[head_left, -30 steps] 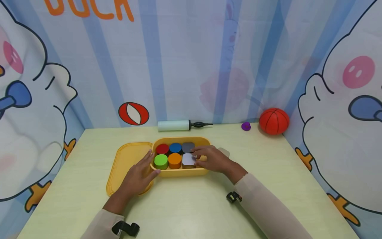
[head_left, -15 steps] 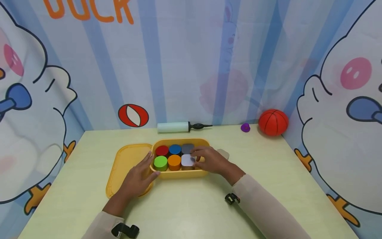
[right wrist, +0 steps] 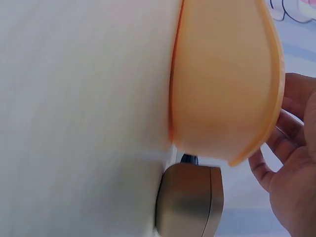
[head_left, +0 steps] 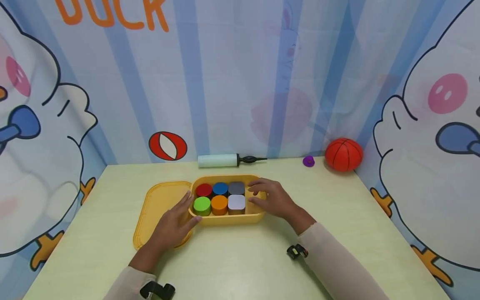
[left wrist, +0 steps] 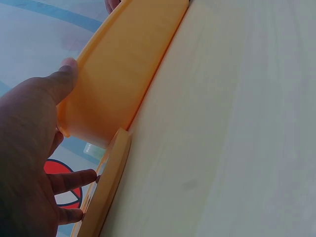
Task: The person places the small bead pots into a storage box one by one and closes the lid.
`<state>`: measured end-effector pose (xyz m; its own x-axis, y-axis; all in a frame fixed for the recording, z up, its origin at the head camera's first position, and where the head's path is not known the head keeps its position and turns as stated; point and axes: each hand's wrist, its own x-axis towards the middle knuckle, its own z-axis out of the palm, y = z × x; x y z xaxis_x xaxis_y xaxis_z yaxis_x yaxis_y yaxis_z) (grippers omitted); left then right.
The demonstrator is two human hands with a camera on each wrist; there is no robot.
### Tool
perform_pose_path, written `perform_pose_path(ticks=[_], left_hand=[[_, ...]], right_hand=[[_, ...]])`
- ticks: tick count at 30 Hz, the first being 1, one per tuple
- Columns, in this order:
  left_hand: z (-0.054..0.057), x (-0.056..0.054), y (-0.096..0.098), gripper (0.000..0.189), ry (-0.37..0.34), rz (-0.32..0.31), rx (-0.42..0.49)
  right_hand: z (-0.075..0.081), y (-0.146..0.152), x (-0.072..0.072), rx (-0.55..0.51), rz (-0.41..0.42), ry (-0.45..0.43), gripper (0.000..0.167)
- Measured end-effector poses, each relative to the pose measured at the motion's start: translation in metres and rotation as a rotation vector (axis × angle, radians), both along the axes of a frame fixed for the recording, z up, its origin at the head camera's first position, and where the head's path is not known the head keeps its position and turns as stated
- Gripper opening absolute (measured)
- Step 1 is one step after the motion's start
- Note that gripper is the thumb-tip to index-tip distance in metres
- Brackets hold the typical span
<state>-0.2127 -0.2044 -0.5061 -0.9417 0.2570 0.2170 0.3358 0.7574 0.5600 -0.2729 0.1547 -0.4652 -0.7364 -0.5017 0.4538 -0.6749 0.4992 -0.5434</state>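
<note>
A yellow box [head_left: 228, 221] holds round tins with red [head_left: 204, 189], blue [head_left: 220, 188], green [head_left: 202, 205] and orange [head_left: 219, 204] tops, plus square-topped ones in dark grey [head_left: 236, 187] and pale lilac [head_left: 236, 202]. My left hand [head_left: 173, 223] rests against the box's left end, thumb at the front rim and fingers fairly straight. Over the box's right end is my right hand [head_left: 275, 199], fingers bent loosely with nothing between them, beside the lilac top. A brownish metallic tin [right wrist: 190, 200] stands past the box in the right wrist view; my right hand hides it in the head view.
A yellow lid [head_left: 153, 208] lies flat left of the box, partly under my left hand. Along the table's back edge are a pale hand pump [head_left: 219, 160], a small purple object [head_left: 308, 161] and a red ball [head_left: 343, 154]. A printed curtain [head_left: 232, 83] hangs behind.
My right hand has let go of the lilac-topped tin and drawn back to the right, uncovering its top. My left hand has stayed at the box's left end.
</note>
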Motion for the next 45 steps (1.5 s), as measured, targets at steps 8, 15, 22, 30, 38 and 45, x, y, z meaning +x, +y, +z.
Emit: perform_pose_path(ticks=[8, 15, 22, 30, 38, 45], left_hand=[[-0.004, 0.002, -0.002, 0.079, -0.009, 0.003, 0.024], [-0.002, 0.000, 0.000, 0.079, 0.019, -0.004, 0.027], [-0.001, 0.003, 0.001, 0.079, -0.007, -0.002, 0.026], [-0.002, 0.004, 0.000, 0.078, 0.004, 0.000, 0.017], [-0.003, 0.002, 0.000, 0.078, 0.006, 0.001, 0.025], [-0.001, 0.000, -0.001, 0.079, 0.017, -0.002, 0.027]], right_hand=[[-0.005, 0.022, -0.002, -0.151, -0.098, 0.002, 0.025], [-0.004, 0.042, -0.004, -0.170, -0.150, -0.107, 0.033], [-0.013, 0.062, -0.006, -0.127, -0.185, -0.211, 0.041], [-0.021, 0.081, -0.005, -0.089, -0.215, -0.303, 0.052], [-0.030, 0.088, -0.009, -0.126, -0.220, -0.406, 0.058], [-0.035, 0.093, -0.012, -0.135, -0.176, -0.458, 0.059]])
